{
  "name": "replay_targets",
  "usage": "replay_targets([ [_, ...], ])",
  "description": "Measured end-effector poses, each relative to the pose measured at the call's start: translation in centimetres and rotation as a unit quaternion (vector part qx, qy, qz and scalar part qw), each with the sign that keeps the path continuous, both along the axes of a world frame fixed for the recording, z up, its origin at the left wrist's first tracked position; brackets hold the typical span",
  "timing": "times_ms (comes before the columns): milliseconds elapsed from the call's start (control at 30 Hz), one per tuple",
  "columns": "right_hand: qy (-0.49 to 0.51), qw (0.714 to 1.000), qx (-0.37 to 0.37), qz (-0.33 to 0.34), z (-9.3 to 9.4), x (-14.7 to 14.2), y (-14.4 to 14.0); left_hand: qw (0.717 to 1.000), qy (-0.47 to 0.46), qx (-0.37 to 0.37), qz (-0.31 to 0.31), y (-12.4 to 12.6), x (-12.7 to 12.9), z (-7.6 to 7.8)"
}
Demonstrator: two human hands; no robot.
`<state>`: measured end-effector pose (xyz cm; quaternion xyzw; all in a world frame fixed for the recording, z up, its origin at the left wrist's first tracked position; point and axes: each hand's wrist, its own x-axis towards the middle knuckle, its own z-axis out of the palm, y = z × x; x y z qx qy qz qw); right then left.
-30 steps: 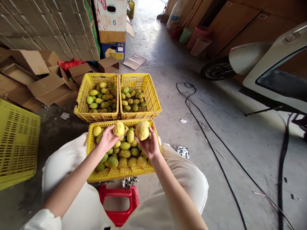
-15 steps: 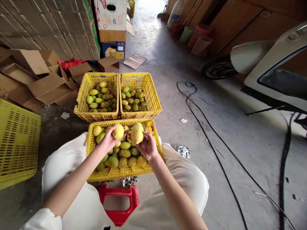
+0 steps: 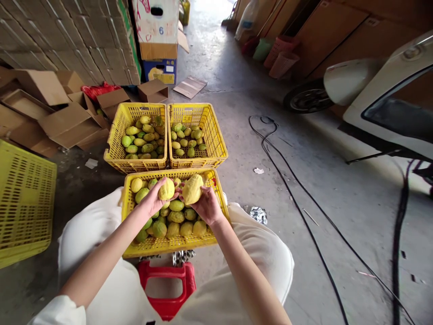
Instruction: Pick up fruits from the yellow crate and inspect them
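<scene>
My left hand (image 3: 151, 202) grips a yellow fruit (image 3: 167, 189) above the near yellow crate (image 3: 169, 246), which rests on my lap and holds several yellow-green fruits. My right hand (image 3: 207, 207) holds a larger, bumpy yellow fruit (image 3: 192, 189) just right of the first; the two fruits are close together, almost touching. Beyond the near crate stand two more yellow crates on the floor, the left crate (image 3: 115, 153) fuller with fruit than the right crate (image 3: 216, 149).
A red stool (image 3: 167, 284) sits under me. Open cardboard boxes (image 3: 64, 117) lie at the left, an empty yellow crate (image 3: 23, 203) at the far left. Black cables (image 3: 287, 180) cross the concrete floor; a white scooter (image 3: 382, 95) stands at the right.
Both hands have come lower and closer together. The right hand's fruit moved left toward the left hand's fruit and turned in the fingers.
</scene>
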<state>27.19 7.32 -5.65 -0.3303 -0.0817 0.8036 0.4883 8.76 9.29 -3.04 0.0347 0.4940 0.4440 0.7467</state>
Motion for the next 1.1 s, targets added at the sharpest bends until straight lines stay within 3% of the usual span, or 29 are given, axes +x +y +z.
replay_targets([
  [100,-0.058,0.998,-0.017,0.002,-0.8,-0.1,-0.1,1.0,0.008,-0.018,-0.015,0.1,0.0,-0.1],
  [300,-0.056,0.998,-0.037,-0.005,-1.0,0.1,-0.3,0.997,-0.06,0.009,0.051,0.2,-0.4,0.4],
  [567,0.012,1.0,-0.015,-0.024,0.1,0.2,0.0,0.998,-0.035,0.044,-0.012,0.1,-0.5,-0.1],
  [833,-0.017,0.999,-0.037,-0.015,-1.1,0.0,-0.3,0.997,-0.002,0.064,-0.046,-0.1,-0.5,-0.3],
  [967,-0.004,0.999,-0.028,-0.016,-1.1,0.1,-0.2,0.997,-0.051,0.047,-0.033,0.0,-0.5,-0.1],
  [1100,0.05,0.998,-0.023,-0.026,-0.4,0.5,0.2,0.997,-0.037,0.067,-0.032,0.1,-0.5,-0.3],
])
